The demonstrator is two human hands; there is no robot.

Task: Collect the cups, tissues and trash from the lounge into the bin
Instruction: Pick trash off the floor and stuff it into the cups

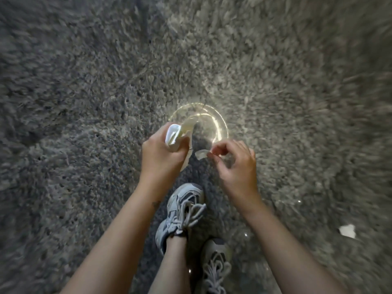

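Over rug (89, 98), clear cup (209, 124) mouth-up

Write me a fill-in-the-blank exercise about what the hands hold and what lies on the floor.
1. The left hand grips a white wad beside the rim of a clear plastic ____.
2. The small pale scrap is pinched by the fingers of the ____ hand.
3. The loose piece on the grey carpet, near the right forearm, is ____ in colour.
Missing words: cup; right; white.
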